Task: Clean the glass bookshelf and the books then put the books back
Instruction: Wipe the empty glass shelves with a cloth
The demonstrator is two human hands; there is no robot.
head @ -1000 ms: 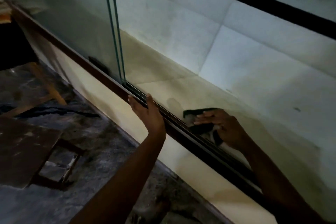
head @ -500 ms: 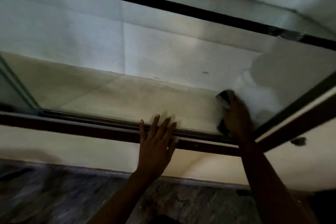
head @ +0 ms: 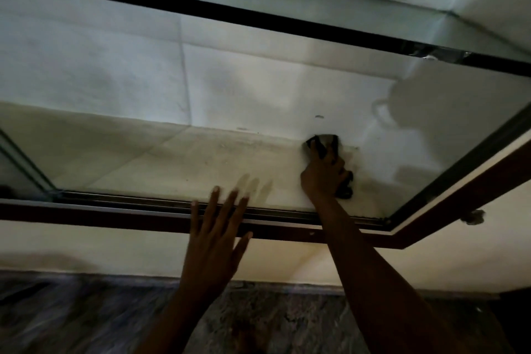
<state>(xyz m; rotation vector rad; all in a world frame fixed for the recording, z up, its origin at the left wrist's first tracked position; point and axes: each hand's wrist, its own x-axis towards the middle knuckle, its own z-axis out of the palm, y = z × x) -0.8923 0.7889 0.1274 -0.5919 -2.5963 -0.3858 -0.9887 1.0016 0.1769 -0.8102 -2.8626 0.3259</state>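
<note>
1. At the back edge of the shelf floor (head: 143, 161), toward its right end, the right hand (head: 323, 178) grips a dark cloth (head: 315, 146). Its fingers are curled round the cloth and press it down where the shelf floor meets the pale back wall (head: 115, 72).
2. Part of the cloth sticks out beyond the fingertips against the back wall. Another fold bulges from under the hand's right side, and the rest is hidden in the grip.
3. At the front edge of the glass bookshelf (head: 86, 214), the left hand (head: 214, 236) is laid flat, fingers straight and spread apart, holding nothing. Its fingertips reach over the brown front frame onto the sliding track (head: 129, 198), and the palm lies over the cream panel below.
4. The left hand is nearer the front and to the left of the cloth, well apart from it. The right forearm crosses the front frame just beside it.
5. A glass pane (head: 17, 164) stands in the track at the left end of the shelf. A dark bar (head: 201, 8) runs across the top of the compartment.
6. Below the bookshelf lies a dark mottled floor (head: 86, 316).
</note>
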